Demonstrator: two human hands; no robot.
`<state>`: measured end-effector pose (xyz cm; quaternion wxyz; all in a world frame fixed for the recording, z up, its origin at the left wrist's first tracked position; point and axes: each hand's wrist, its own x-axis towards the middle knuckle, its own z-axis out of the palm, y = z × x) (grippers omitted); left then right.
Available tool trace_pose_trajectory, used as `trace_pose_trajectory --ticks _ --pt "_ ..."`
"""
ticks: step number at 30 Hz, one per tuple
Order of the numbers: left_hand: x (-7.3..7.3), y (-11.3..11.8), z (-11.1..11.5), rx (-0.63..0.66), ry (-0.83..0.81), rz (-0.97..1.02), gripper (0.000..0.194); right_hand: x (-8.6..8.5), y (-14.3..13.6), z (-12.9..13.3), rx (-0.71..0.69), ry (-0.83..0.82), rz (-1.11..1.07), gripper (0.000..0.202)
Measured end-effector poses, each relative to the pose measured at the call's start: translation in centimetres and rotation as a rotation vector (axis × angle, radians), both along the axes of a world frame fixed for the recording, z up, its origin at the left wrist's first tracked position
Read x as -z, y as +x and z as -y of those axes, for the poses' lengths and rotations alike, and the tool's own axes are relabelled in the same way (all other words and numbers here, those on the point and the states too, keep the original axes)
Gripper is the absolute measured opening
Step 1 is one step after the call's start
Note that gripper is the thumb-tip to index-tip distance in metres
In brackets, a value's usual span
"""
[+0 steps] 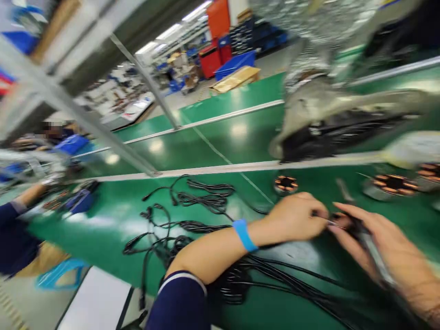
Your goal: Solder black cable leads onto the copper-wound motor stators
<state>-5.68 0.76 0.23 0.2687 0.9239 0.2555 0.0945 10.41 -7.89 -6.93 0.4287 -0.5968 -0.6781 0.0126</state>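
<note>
My left hand [299, 217], below a blue wristband [245, 235], is closed in a pinch on what looks like the end of a black cable. A thin strand [336, 224] spans from its fingertips to those of my right hand [381, 238]. That hand is curled around a long grey and black tool [374, 254], too blurred to tell its kind. Beneath both arms run loose black cables [292, 275], and more bundled black cables [206, 197] lie to the left. A round motor stator with copper windings [286, 184] sits just beyond my left hand.
More copper-wound stators [395, 185] stand at the right along a pale rail [213, 169] on the green bench [113, 201]. Behind it lies a clear plastic bag with dark contents [330, 133]. A slanted metal post [103, 133] rises at left; another person's arm [30, 195] reaches in there.
</note>
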Motion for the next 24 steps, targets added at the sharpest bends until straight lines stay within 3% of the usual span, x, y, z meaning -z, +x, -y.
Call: trace_pose_trajectory --ticks 3,8,11,17,24 --pt "0.9 0.6 -0.1 -0.081 -0.213 0.174 0.011 -1.9 0.9 2.4 0.029 -0.051 0.066 0.039" --pt "1.7 1.1 -0.1 -0.133 -0.425 0.211 0.008 -4.8 0.9 4.6 0.108 -0.104 -0.073 0.032" --pt "1.8 1.2 0.2 -0.154 -0.451 0.192 0.007 -4.4 0.3 6.2 0.116 -0.024 -0.167 0.029" --pt "2.5 1.5 0.6 -0.195 -0.442 0.214 0.008 -1.9 -0.7 8.1 0.109 0.119 -0.250 0.023" --pt "2.6 1.6 1.0 -0.221 -0.452 0.247 0.008 -1.7 -1.0 8.3 0.105 0.168 -0.215 0.018"
